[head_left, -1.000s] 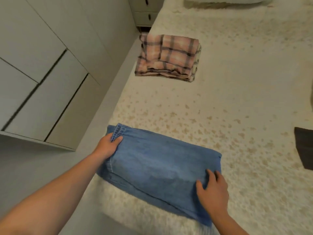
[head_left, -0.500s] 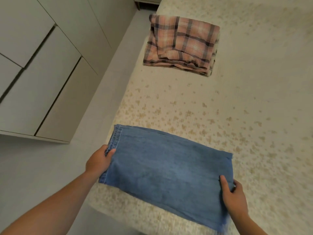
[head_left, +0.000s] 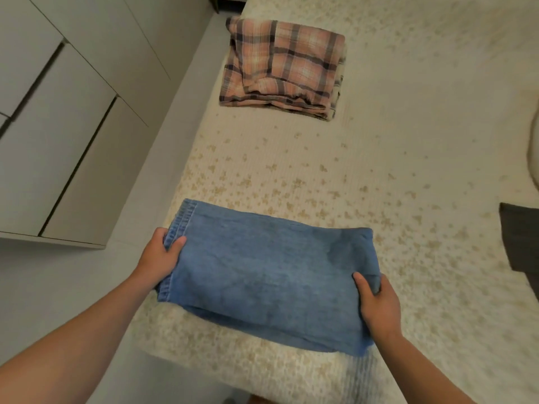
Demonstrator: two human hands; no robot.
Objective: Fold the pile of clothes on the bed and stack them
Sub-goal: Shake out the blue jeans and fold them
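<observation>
While both hands [head_left: 159, 258] pinch ends | folded denim [head_left: 271, 275] rectangular, faded

This is a bedroom in a home. A wide bed with a cream quilted cover scattered with small tan floral specks [head_left: 364, 176] fills most of the view. Beside it runs a tall built-in wardrobe with flat, handle-less pale grey-white doors [head_left: 58, 126], separated from the bed by a narrow strip of light grey floor [head_left: 43, 287]. Household laundry lies on the cover — a folded pink-and-navy plaid flannel cloth [head_left: 284, 70], a folded blue denim garment [head_left: 268, 275] near the bed's edge, and a dark grey fabric piece [head_left: 522, 237] at the right border.
</observation>
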